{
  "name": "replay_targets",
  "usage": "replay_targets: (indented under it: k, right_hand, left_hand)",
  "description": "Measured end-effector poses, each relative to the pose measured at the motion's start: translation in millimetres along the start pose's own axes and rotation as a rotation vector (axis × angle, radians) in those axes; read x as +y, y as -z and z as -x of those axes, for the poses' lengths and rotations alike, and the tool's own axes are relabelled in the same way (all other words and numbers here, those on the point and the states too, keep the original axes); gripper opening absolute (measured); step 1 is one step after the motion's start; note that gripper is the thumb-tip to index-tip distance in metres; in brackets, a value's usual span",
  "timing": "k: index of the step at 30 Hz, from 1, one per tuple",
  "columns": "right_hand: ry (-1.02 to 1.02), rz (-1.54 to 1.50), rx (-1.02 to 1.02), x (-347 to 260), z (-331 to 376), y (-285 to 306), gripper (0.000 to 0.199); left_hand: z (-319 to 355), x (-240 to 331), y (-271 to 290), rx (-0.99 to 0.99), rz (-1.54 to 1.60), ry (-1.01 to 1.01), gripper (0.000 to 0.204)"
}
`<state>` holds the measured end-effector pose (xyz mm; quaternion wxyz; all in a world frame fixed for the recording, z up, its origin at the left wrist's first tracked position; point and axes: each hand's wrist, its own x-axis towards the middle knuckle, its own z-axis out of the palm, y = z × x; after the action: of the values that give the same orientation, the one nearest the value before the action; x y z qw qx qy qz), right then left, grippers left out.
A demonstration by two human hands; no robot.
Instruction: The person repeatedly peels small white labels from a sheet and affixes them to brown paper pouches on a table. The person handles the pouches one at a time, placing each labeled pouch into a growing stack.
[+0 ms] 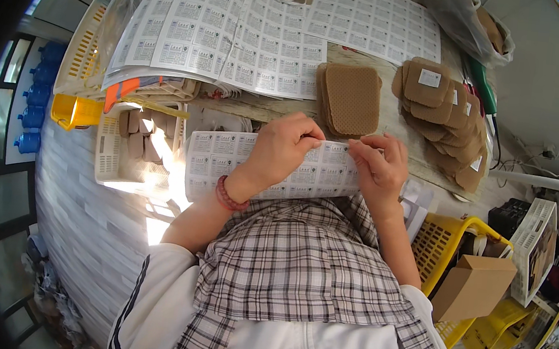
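Note:
A sheet of small white printed labels [307, 173] lies across my lap, its far edge raised near the table's front edge. My left hand [284, 144] pinches that far edge with thumb and forefinger. Close by on the right, my right hand [380, 164] has its fingertips pressed together at the same edge; whether a single label is between them is too small to tell. Just beyond my hands stands a stack of brown textured pads [351, 100] with rounded corners. To its right, more brown pads [447, 125] overlap in a fanned pile, several bearing a white label [430, 78].
Large label sheets [207, 25] cover the table's left and back. A clear plastic bag [472, 24] and a green-handled tool [483, 91] sit at the back right. Left below is a white basket [109, 148] of brown pieces; right, a yellow crate [433, 244] with a cardboard box [473, 290].

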<state>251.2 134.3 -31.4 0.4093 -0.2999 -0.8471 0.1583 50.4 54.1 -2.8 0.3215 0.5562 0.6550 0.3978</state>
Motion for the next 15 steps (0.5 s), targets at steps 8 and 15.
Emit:
replay_targets:
  k: [8,15]
  right_hand:
    - [0.170,0.043,0.107,5,3,-12,0.018]
    - [0.066,-0.271,0.036,-1,23,-5,0.008]
  left_hand:
    - [-8,1,-1,-0.011,0.010,0.034,0.009]
    - [-26,-15,-1,-0.055,-0.050,0.112,0.009]
